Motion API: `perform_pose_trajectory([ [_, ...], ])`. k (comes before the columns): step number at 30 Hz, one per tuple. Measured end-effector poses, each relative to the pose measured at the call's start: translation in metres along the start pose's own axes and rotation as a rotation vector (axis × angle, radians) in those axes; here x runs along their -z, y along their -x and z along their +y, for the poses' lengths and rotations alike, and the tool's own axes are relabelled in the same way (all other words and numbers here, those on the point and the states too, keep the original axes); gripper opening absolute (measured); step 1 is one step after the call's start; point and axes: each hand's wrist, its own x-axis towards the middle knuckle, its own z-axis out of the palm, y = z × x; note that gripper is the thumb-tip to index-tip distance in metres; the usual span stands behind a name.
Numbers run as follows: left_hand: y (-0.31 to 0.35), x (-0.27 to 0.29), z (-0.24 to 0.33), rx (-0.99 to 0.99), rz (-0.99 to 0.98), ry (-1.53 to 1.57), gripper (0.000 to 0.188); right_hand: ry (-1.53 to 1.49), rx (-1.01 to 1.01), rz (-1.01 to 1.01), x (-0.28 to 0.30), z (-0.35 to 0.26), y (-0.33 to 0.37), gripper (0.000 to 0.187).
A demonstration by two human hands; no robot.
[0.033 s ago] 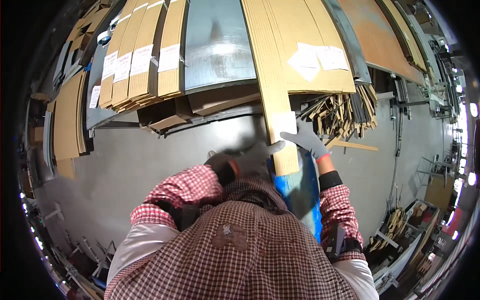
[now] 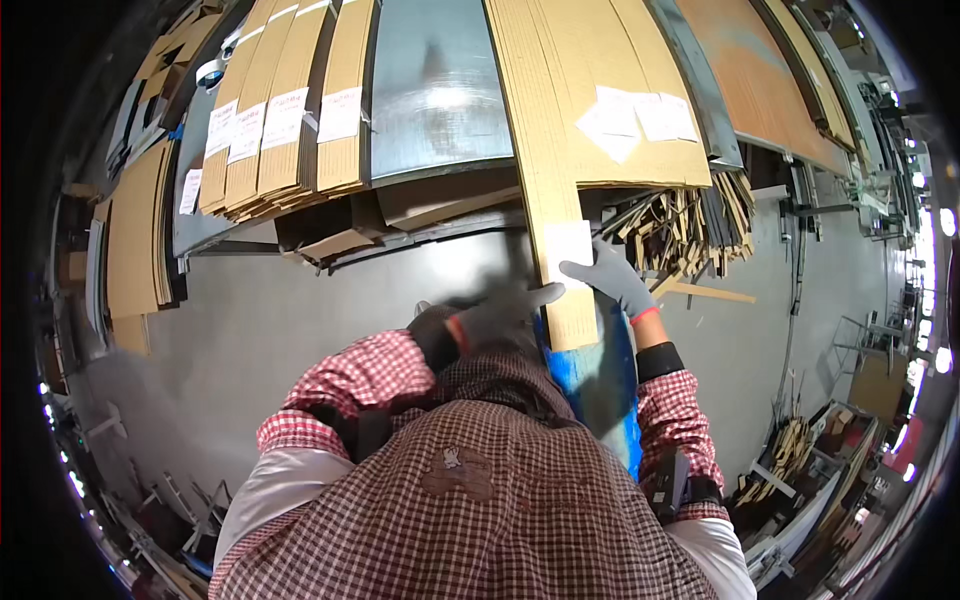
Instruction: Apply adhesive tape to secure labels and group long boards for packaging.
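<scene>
A long, narrow bundle of flat brown cardboard sheets [image 2: 545,160] with a white label runs from the upper middle down toward my chest. My right hand [image 2: 612,278], in a grey glove, grips its right edge beside the label, fingers laid across the face. My left hand [image 2: 497,308], also gloved and blurred, holds the bundle's left edge just below. Directly beneath the bundle's lower end lies a blue sheet-like thing [image 2: 605,385], pressed against my red checked shirt; what it is I cannot tell.
More cardboard stacks with white labels [image 2: 285,120] stand at the left, and a wide stack [image 2: 640,100] lies to the right of the bundle. A grey metal panel [image 2: 435,90] is between them. Loose strips [image 2: 690,225] pile up at the right. Grey floor [image 2: 250,340] and racks surround me.
</scene>
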Motion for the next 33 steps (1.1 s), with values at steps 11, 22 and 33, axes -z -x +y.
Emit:
perform_pose_trajectory([
  [11, 0.104, 0.001, 0.098, -0.401, 0.001, -0.397, 0.07, 0.429, 0.559, -0.347, -0.009, -0.168, 0.086, 0.043],
  [22, -0.083, 0.048, -0.057, -0.352, -0.13, -0.326, 0.026, 0.202, 0.061, -0.154, 0.012, 0.038, -0.045, 0.022],
  [33, -0.083, 0.086, -0.084, -0.274, -0.168, -0.439, 0.037, 0.877, -0.118, 0.523, -0.094, -0.044, 0.024, 0.087],
])
